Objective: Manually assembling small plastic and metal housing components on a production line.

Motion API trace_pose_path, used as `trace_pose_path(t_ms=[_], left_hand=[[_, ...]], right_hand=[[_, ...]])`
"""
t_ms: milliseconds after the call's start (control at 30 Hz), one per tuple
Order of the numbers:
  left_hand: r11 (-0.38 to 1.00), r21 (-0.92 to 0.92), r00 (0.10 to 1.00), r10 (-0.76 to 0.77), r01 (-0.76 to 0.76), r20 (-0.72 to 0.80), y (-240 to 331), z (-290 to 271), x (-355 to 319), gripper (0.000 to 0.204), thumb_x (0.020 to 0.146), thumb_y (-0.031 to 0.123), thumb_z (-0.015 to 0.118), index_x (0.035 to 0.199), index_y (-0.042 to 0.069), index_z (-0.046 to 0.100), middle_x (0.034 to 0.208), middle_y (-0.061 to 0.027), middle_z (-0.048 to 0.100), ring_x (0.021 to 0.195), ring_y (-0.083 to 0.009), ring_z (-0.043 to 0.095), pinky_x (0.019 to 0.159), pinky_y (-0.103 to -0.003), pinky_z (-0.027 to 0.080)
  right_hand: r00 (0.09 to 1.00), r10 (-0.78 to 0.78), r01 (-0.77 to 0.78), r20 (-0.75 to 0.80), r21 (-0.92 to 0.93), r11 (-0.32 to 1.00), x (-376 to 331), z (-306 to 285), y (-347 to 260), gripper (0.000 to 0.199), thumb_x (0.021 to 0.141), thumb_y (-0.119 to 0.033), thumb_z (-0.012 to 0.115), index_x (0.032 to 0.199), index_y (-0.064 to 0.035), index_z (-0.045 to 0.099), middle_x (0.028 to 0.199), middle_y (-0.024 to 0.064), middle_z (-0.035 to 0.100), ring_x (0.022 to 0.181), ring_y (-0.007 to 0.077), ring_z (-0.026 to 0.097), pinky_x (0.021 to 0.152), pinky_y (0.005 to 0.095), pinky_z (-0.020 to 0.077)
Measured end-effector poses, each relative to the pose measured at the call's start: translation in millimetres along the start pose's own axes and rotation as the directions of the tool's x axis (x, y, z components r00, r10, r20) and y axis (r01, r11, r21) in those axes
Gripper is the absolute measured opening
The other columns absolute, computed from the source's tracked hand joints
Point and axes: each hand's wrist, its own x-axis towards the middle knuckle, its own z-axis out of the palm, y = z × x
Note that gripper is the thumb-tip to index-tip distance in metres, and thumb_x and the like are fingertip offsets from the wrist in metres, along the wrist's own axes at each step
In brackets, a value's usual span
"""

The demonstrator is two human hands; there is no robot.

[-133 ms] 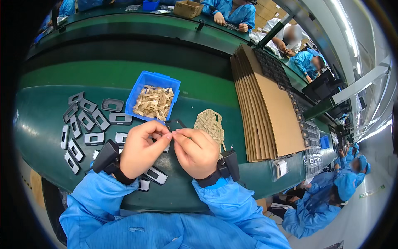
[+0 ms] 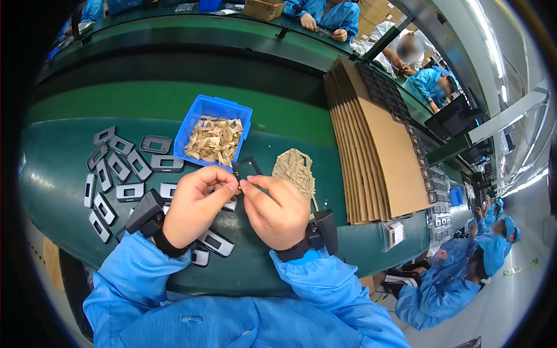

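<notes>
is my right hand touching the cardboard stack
Apart. The head view plainly shows green tabletop between the right hand and the cardboard stack.

black piece (image 2: 248,167): lower end seemingly hidden | blue bin (image 2: 210,5): cut by top edge

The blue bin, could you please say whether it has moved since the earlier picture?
No; the blue bin shows no shift either way against the grey frames on the green table.
</notes>
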Motion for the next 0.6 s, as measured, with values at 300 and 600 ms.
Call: trace_pose_path(t_ms=[300, 600], left_hand=[[0.994, 0.11, 1.0, 0.001, -0.001, 0.002, -6, -12, 6, 0.004, 0.095, 0.004, 0.066, 0.095, 0.002, 0.068, 0.091, -0.0009, 0.07, 0.083, -0.0045, 0.062, 0.066, -0.02, 0.047], [0.768, 0.573, 0.945, 0.325, -0.287, 0.038, 12, -23, 14, 0.007, 0.079, 0.0, 0.071, 0.085, -0.001, 0.068, 0.079, -0.0053, 0.067, 0.071, -0.0131, 0.064, 0.062, -0.027, 0.05]], right_hand=[[1.0, -0.026, 0.026, 0.006, 0.02, 0.999, 1, 6, 1, 0.023, 0.071, -0.001, 0.08, 0.093, -0.0047, 0.075, 0.092, 0.0077, 0.07, 0.076, 0.0256, 0.068, 0.063, 0.0359, 0.0546], [0.888, 0.449, -0.442, 0.098, 0.449, 0.777, -8, 7, 10, 0.01, 0.084, 0.004, 0.076, 0.094, 0.001, 0.074, 0.087, 0.012, 0.074, 0.08, 0.0197, 0.074, 0.07, 0.0292, 0.0573]])
